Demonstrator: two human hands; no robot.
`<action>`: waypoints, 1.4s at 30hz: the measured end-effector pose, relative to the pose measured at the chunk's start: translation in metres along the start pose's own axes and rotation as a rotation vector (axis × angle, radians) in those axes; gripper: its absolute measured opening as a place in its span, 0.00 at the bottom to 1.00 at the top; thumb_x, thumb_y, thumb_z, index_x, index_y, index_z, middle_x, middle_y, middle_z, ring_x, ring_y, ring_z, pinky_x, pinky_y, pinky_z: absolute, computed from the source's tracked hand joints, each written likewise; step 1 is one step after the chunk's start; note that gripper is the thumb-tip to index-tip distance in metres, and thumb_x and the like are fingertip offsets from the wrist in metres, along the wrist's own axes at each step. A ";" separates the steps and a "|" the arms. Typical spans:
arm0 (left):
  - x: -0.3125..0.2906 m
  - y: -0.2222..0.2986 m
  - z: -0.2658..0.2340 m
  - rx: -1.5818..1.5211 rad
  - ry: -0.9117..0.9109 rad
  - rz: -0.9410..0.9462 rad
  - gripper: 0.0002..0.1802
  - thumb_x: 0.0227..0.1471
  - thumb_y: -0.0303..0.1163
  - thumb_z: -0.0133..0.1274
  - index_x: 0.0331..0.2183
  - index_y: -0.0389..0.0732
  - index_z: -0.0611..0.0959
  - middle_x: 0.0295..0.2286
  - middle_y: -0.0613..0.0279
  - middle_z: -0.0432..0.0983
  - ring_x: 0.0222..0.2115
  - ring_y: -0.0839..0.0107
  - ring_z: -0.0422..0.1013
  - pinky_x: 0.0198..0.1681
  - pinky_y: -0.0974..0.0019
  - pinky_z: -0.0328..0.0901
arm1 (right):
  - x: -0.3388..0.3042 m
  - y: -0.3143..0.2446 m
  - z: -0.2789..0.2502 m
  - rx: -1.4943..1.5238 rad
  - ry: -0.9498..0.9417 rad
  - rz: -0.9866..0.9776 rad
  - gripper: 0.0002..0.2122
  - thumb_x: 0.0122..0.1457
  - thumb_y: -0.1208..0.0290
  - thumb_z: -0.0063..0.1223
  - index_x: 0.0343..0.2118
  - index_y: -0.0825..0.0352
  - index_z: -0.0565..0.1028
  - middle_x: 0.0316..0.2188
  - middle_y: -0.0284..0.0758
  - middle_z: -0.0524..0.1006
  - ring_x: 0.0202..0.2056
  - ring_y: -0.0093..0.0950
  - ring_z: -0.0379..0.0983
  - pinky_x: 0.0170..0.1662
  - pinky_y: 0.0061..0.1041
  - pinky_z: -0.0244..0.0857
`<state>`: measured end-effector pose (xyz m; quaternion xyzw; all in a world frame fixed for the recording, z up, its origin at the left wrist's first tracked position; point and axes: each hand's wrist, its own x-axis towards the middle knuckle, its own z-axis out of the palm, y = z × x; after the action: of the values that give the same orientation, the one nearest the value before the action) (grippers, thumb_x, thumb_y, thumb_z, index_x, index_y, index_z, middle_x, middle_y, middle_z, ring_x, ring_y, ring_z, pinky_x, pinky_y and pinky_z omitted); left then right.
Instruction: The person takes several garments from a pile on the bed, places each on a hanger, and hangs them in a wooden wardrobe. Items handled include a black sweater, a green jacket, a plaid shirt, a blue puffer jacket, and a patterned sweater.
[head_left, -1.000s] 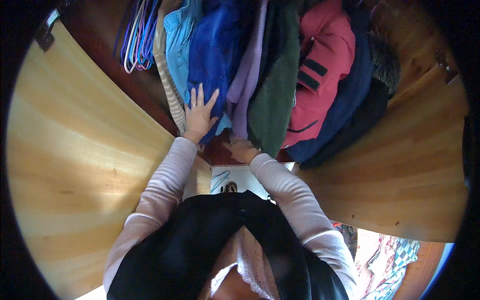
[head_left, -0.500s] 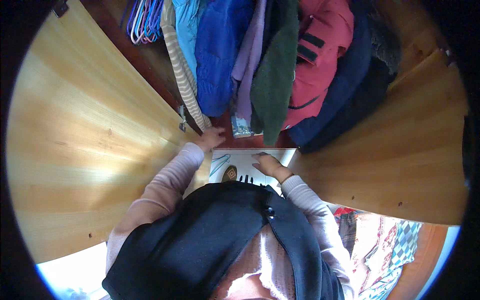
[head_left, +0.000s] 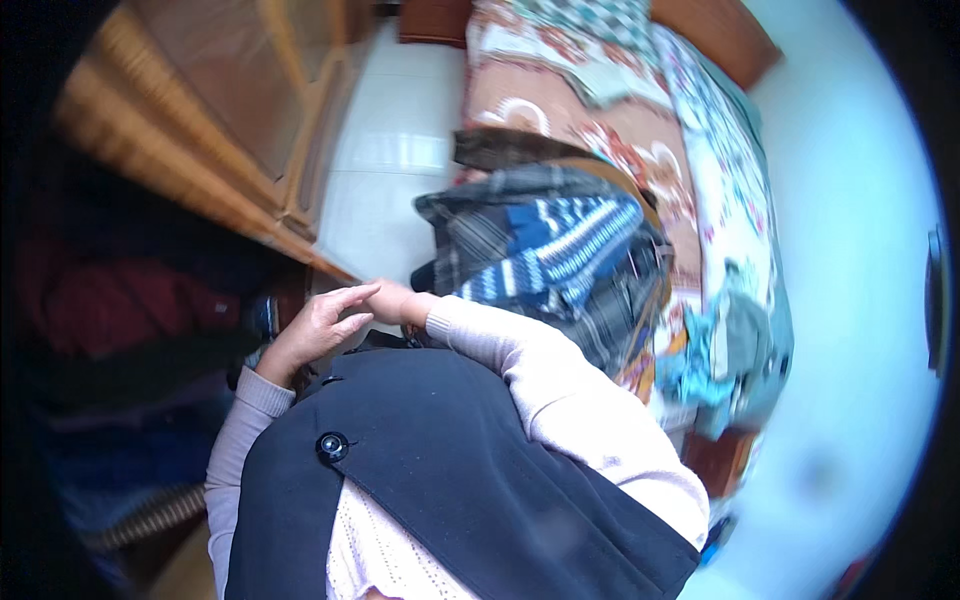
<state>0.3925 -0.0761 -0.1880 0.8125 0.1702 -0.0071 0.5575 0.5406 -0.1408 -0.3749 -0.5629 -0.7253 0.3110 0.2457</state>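
Observation:
My left hand (head_left: 322,328) is held in front of my body, its fingers stretched out and nothing in it. Its fingertips meet or overlap my right hand (head_left: 388,300), whose fingers are mostly hidden; whether the hands touch is unclear. Just beyond my right forearm lies a heap of clothes: a dark plaid garment (head_left: 470,215) and a blue-and-white patterned knit (head_left: 570,250). Left of my left hand, dark and blurred, hang the wardrobe clothes, a red jacket (head_left: 130,305) among them.
A bed with a brown patterned blanket (head_left: 530,95) stands ahead, with light-blue clothes (head_left: 690,365) near its right edge. A wooden wardrobe door (head_left: 215,90) fills the upper left. White floor tiles (head_left: 375,150) run between door and bed. A pale wall (head_left: 850,250) is at right.
My view has swung right, from the hanging clothes to the bed and clothes heap. My hands, spread apart before at the wardrobe's bottom, are now close together in front of me.

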 end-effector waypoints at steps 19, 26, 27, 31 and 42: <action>0.202 0.047 0.081 0.057 -0.495 -0.165 0.18 0.59 0.30 0.49 0.50 0.35 0.74 0.43 0.55 0.77 0.42 0.71 0.73 0.46 0.68 0.67 | -0.306 0.173 -0.152 0.456 1.526 1.601 0.30 0.51 0.57 0.62 0.47 0.79 0.67 0.47 0.53 0.72 0.46 0.48 0.71 0.50 0.38 0.63; 0.225 0.061 0.087 0.100 -0.497 -0.189 0.18 0.59 0.31 0.49 0.50 0.35 0.75 0.42 0.53 0.77 0.42 0.70 0.73 0.46 0.68 0.67 | -0.266 0.151 -0.178 0.439 1.742 1.004 0.17 0.52 0.70 0.57 0.43 0.72 0.72 0.39 0.42 0.76 0.40 0.34 0.73 0.45 0.29 0.65; 0.229 0.062 0.087 0.123 -0.506 -0.180 0.19 0.59 0.32 0.49 0.51 0.35 0.74 0.43 0.52 0.76 0.42 0.69 0.72 0.46 0.68 0.67 | -0.257 0.142 -0.186 0.444 1.705 0.925 0.18 0.53 0.72 0.57 0.45 0.73 0.71 0.41 0.37 0.75 0.40 0.26 0.71 0.45 0.27 0.65; 0.247 0.082 0.095 0.182 -0.509 -0.140 0.28 0.55 0.34 0.54 0.56 0.38 0.67 0.49 0.49 0.70 0.47 0.63 0.70 0.49 0.64 0.66 | -0.210 0.078 -0.210 0.904 1.922 0.413 0.15 0.56 0.71 0.55 0.44 0.73 0.71 0.38 0.35 0.74 0.38 0.27 0.70 0.45 0.25 0.65; 0.260 0.119 0.083 0.148 -0.377 0.459 0.59 0.37 0.48 0.68 0.64 0.46 0.51 0.61 0.51 0.51 0.61 0.55 0.52 0.60 0.52 0.54 | -0.187 0.005 -0.239 0.142 1.439 0.332 0.15 0.59 0.62 0.54 0.24 0.70 0.73 0.22 0.47 0.74 0.26 0.44 0.73 0.29 0.37 0.65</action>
<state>0.6865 -0.1199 -0.1645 0.8525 -0.1250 -0.0441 0.5056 0.7587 -0.2798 -0.2158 -0.7127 -0.2686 -0.0555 0.6456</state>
